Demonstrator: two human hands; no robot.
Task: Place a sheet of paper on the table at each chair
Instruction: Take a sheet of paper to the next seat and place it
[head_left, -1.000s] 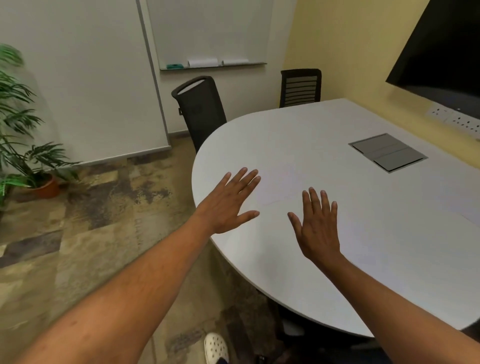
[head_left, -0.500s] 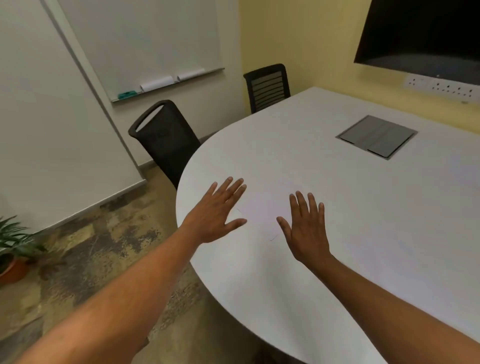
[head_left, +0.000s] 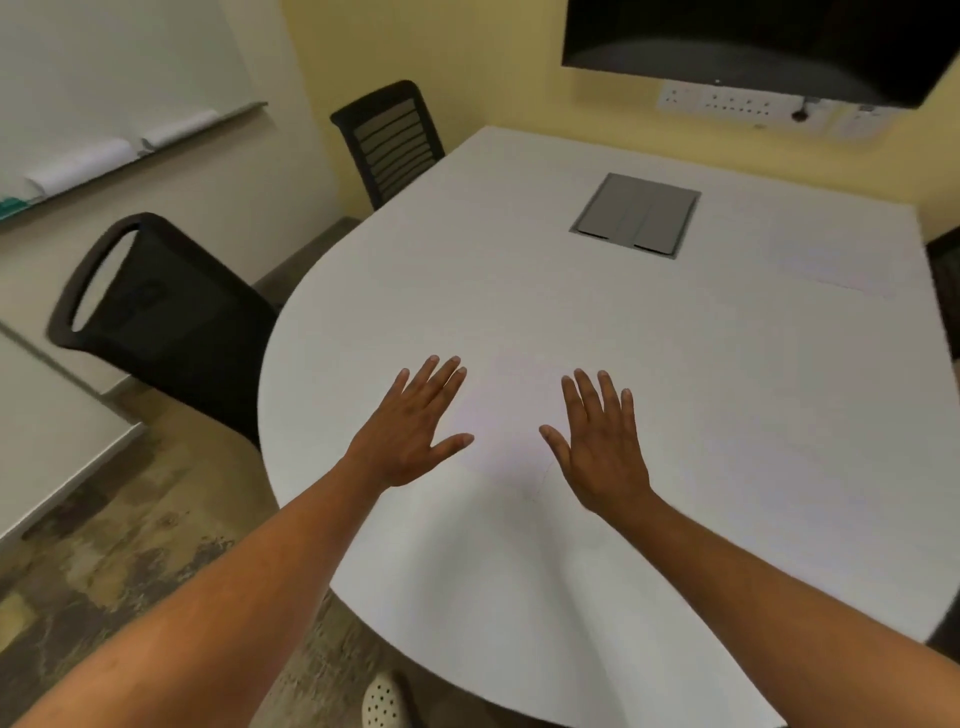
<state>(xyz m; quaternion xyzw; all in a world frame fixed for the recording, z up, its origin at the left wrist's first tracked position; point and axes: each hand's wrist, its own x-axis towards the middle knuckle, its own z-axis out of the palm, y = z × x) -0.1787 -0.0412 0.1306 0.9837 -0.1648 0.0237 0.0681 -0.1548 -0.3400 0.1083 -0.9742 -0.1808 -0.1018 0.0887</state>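
Reaching out over the white table (head_left: 675, 467), the left hand (head_left: 415, 431) and right hand (head_left: 602, 447) hover palm-down, fingers spread, holding nothing. A faint sheet of paper (head_left: 511, 395) lies on the tabletop between them; another sheet (head_left: 831, 260) lies near the far right edge.

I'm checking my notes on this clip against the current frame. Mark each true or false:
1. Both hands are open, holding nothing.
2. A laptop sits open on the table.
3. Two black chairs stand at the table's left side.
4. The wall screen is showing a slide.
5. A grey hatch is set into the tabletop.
1. True. The left hand and right hand are spread flat over the table, with nothing in either grip.
2. False. No laptop is on the table.
3. True. A near chair and a far chair.
4. False. The screen is dark.
5. True. The hatch lies closed, flush with the top.
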